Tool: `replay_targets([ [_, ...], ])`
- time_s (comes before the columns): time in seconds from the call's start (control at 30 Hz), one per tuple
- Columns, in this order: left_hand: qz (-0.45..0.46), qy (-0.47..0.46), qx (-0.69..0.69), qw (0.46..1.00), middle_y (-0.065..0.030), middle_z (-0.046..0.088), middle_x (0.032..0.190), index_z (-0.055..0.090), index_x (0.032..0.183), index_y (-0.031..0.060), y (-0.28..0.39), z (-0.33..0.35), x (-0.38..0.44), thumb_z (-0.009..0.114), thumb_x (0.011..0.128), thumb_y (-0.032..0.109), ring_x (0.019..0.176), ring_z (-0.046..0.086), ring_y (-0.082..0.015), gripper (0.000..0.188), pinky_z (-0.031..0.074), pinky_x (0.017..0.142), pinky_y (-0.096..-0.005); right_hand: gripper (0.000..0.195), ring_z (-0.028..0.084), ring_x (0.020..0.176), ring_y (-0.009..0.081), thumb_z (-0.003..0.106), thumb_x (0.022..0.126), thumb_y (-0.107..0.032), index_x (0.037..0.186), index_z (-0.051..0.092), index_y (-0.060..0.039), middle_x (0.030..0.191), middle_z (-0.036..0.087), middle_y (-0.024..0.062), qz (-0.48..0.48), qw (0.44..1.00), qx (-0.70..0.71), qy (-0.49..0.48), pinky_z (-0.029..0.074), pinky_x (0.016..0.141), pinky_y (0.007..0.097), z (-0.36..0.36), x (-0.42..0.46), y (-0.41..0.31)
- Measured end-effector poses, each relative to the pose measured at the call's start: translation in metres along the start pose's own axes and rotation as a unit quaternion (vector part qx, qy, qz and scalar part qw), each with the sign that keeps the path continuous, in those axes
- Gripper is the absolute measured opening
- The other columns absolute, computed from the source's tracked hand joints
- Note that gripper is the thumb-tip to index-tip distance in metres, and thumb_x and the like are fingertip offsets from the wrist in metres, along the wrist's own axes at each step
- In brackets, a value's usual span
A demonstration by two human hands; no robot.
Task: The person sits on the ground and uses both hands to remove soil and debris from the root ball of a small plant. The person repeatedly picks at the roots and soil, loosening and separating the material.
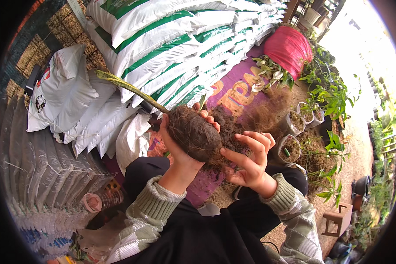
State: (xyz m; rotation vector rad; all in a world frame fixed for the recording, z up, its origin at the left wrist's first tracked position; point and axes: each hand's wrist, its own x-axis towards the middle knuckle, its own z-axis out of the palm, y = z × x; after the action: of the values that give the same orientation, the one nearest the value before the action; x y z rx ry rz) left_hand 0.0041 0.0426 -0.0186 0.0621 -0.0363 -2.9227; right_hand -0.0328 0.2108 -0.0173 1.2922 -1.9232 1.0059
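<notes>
My left hand cradles a dark, soil-packed root ball from below, its fingertips curled over the far side. Fine roots wrap the ball, and a long green-and-yellow leaf, like a snake plant's, extends from it to the upper left. My right hand is at the ball's right side with fingers spread and nothing held. Its index fingertip is at the lower edge of the ball; whether it touches is hard to tell. Loose dark soil and roots lie below, behind the hands, on a purple printed sheet.
White-and-green filled sacks are stacked ahead; more white sacks lean at left. A clear plastic bottle lies lower left. Brown fibre, a red sack, potted seedlings and a brown plastic stool are at right.
</notes>
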Motion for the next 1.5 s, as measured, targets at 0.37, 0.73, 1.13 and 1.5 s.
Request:
replay_targets([
  [0.37, 0.045, 0.153, 0.103, 0.982, -0.0124, 0.055, 0.089, 0.052, 0.103, 0.0023, -0.006, 0.007, 0.004, 0.041, 0.087, 0.061, 0.086, 0.056, -0.0260, 0.062, 0.047, 0.082, -0.0435, 0.033, 0.046, 0.109, 0.0271, 0.068, 0.072, -0.054, 0.099, 0.074, -0.0361, 0.126, 0.052, 0.0056, -0.119, 0.983, -0.134, -0.026, 0.028, 0.093, 0.0448, 0.005, -0.001, 0.009],
  [0.73, 0.025, 0.177, 0.156, 0.971, -0.0143, 0.057, 0.088, 0.053, 0.100, 0.0021, -0.006, 0.009, 0.003, 0.042, 0.087, 0.059, 0.083, 0.059, -0.0281, 0.059, 0.050, 0.077, -0.0438, 0.044, 0.043, 0.114, 0.0251, 0.076, 0.061, -0.049, 0.101, 0.073, -0.0321, 0.131, 0.051, 0.0018, 0.039, 0.996, -0.074, 0.021, 0.023, 0.098, 0.0420, 0.018, 0.007, 0.002],
  [1.13, 0.005, 0.221, 0.176, 0.959, -0.0130, 0.061, 0.085, 0.055, 0.099, 0.0071, -0.001, 0.006, 0.006, 0.040, 0.088, 0.060, 0.078, 0.063, -0.0277, 0.056, 0.054, 0.071, -0.0416, 0.053, 0.041, 0.117, 0.0277, 0.077, 0.057, -0.048, 0.107, 0.071, -0.0310, 0.136, 0.048, 0.0051, 0.047, 0.995, -0.018, -0.083, 0.023, 0.095, 0.0437, 0.011, 0.011, 0.012],
  [1.5, 0.011, 0.215, 0.198, 0.956, -0.0122, 0.060, 0.090, 0.053, 0.102, 0.0072, 0.000, 0.007, 0.013, 0.043, 0.089, 0.059, 0.081, 0.063, -0.0266, 0.055, 0.053, 0.073, -0.0418, 0.049, 0.036, 0.124, 0.0324, 0.083, 0.058, -0.029, 0.105, 0.073, -0.0326, 0.142, 0.038, 0.0106, 0.050, 0.989, -0.039, -0.136, 0.025, 0.100, 0.0473, 0.012, 0.018, 0.014],
])
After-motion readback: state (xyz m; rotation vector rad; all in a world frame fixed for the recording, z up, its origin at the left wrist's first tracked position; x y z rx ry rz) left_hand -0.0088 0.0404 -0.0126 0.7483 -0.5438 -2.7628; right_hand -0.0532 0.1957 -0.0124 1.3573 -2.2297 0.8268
